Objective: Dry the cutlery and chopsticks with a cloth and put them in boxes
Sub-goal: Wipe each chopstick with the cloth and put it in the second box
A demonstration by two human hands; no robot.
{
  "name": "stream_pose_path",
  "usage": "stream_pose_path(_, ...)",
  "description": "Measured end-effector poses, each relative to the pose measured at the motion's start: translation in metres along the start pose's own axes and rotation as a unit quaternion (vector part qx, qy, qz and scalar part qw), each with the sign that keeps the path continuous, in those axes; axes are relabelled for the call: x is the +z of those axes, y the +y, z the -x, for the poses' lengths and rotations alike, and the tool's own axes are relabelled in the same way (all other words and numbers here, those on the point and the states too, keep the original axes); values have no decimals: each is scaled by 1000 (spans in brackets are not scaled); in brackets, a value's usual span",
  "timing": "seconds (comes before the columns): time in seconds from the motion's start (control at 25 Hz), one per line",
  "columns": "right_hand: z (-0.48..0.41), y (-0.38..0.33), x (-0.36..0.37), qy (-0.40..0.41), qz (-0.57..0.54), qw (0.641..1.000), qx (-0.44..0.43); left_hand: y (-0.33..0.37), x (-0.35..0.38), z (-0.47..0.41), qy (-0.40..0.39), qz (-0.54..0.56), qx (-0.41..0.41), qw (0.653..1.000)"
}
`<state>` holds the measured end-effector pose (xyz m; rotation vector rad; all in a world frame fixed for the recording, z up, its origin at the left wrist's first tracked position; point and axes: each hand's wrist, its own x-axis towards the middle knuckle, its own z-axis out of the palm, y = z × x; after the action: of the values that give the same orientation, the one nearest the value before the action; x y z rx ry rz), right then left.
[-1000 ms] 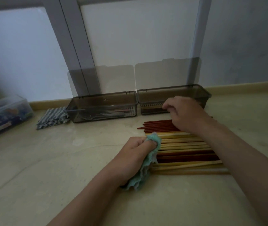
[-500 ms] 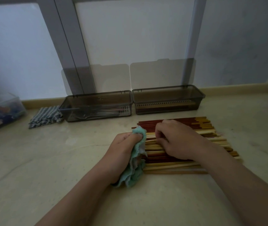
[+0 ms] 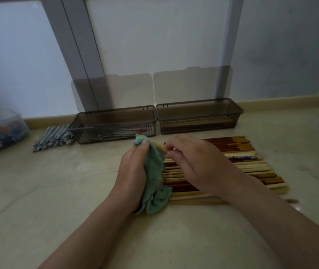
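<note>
The left hand (image 3: 133, 171) grips a teal cloth (image 3: 152, 181), its fingers curled round the cloth and one yellow chopstick (image 3: 159, 147) wrapped inside. The right hand (image 3: 195, 164) pinches that chopstick just beside the cloth. Beneath both hands, a row of chopsticks (image 3: 251, 166) lies mid-countertop (image 3: 57, 191). At the back edge stand two smoky boxes, lids raised: the left box (image 3: 116, 115) holds cutlery, the right box (image 3: 199, 107) chopsticks. A checked cloth (image 3: 53, 136) lies left of them.

Both bare forearms enter from the lower edge and converge toward the centre. Left grip (image 3: 133, 171): fingers curled round a green cloth (image 3: 154, 172), thumb pressed on its upper end. Right grip (image 3: 195, 162): palm down, fingers bent, thumb and forefinger pinching a yellow chopstick (image 3: 160, 148) beside the cloth.
</note>
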<state>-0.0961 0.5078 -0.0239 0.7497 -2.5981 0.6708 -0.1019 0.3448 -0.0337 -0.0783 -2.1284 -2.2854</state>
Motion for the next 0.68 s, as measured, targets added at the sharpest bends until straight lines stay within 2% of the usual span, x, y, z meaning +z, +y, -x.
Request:
stream_pose_path(0.2,1,1,3,13,-38,999,16,2,0,1,12,27,3,1000)
stream_pose_path(0.4,0,0,4,41,-50,998,26,5,0,5,18,114,-28,993)
stream_pose_path(0.68,3,-6,5,13,-72,997,-8,2,-1,1,24,80,-26,996)
